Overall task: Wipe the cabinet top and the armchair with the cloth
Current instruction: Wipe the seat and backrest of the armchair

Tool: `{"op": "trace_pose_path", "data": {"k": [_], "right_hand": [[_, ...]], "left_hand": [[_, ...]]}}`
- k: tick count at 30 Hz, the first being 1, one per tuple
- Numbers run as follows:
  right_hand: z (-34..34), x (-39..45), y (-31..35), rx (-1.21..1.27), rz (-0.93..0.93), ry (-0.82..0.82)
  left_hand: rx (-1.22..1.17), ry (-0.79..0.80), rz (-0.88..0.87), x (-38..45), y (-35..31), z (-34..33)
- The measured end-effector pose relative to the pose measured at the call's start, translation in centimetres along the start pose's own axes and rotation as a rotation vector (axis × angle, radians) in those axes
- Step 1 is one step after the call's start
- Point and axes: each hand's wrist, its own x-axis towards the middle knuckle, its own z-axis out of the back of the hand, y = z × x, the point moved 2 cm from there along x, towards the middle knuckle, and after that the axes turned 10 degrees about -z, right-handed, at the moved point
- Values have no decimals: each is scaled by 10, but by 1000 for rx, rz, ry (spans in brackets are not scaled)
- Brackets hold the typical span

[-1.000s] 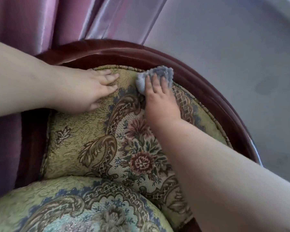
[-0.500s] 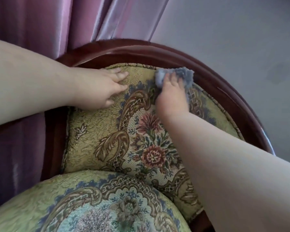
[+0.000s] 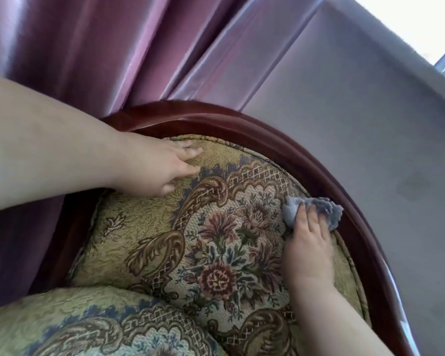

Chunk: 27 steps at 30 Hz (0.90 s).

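Mid armchair (image 3: 216,240) wipe: right hand (image 3: 308,253) presses cloth (image 3: 316,211) at right-frame backrest edge; left hand (image 3: 154,168) flat, released. Seat apparently left; cabinet unseen.

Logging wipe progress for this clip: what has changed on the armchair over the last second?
The right hand has slid the grey cloth from the top centre of the backrest down along its right edge, beside the wooden frame. The left hand stayed flat on the upper left of the backrest. The right hand keeps pressing the cloth; nothing was let go.
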Motion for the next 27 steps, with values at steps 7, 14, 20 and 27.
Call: {"op": "trace_pose_path", "data": {"k": [7, 14, 20, 27], "right_hand": [[10, 18, 99, 259, 43, 3], [14, 23, 104, 42, 408, -13], [6, -8, -24, -54, 76, 21], [3, -18, 7, 103, -166, 29]], "left_hand": [[69, 16, 22, 2, -5, -5], [104, 11, 17, 1, -2, -7], [43, 24, 19, -1, -2, -1], [55, 63, 24, -5, -5, 1]]}}
